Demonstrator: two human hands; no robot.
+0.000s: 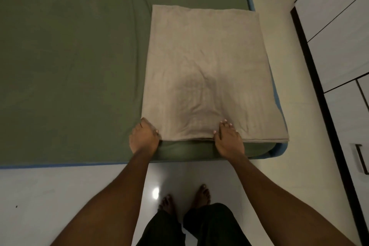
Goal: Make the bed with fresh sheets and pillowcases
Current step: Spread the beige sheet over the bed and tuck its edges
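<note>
A low bed [60, 66] covered by a smooth olive-green fitted sheet fills the upper left of the room, its blue mattress edge [280, 150] showing along the near side and at the right corner. No container is in sight. On the bed's near right corner lies one folded beige fabric rectangle [205, 70], flat and creased, its near edge lined up with the bed's front edge and its right side reaching the corner.

The left hand [143, 138] sits at the fabric's near left corner, its fingers [154, 131] curled together and pinching that corner, the thumb on top. The right hand [229, 140] rests on the near edge around its middle, fingers [225, 124] spread slightly and pressed flat on the cloth; whether anything is gripped beneath them I cannot tell.

Two bare forearms reach in from below. Two bare feet [185, 197] stand on the glossy white floor [60, 195] just before the bed, under dark trouser legs. To the right stands a white cabinet [339, 46] with dark trim and one dark bar handle [362, 159].
</note>
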